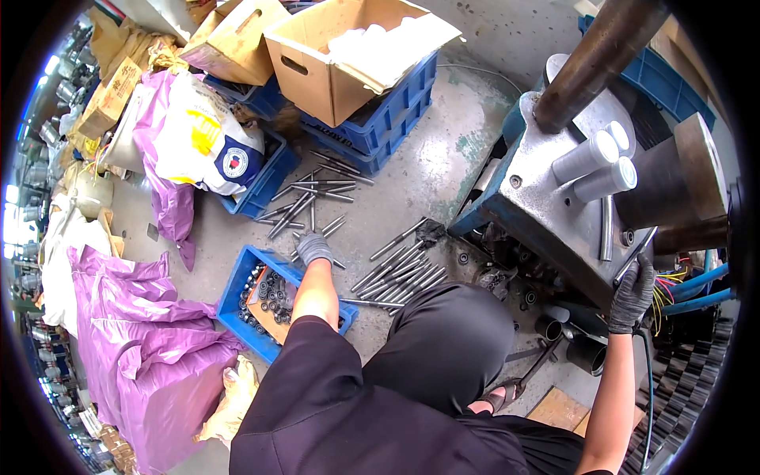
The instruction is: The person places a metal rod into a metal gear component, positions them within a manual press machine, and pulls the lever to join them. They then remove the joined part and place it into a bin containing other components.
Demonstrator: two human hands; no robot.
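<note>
My left hand (315, 248), in a grey glove, reaches down into a loose pile of metal rods (301, 207) on the floor. Its fingertips touch the rods, but whether they close on one is hidden. Just this side of that hand, a blue crate (252, 336) holds small dark round parts (275, 294) and pieces of cardboard. Over at the right, my gloved right hand (632, 297) is closed on a slim metal rod (636, 255), tilted along the edge of a heavy metal machine block (546, 202). A second rod (606, 229) lies on that block.
More rods (400, 273) lie in a bunch before my knee. Three capped grey cylinders (586, 158) stand on the block, beneath a thick steel column (598, 63). Blue crates (380, 138) carry an open cardboard box (317, 79). Purple sheeting (142, 356) covers a stack at left.
</note>
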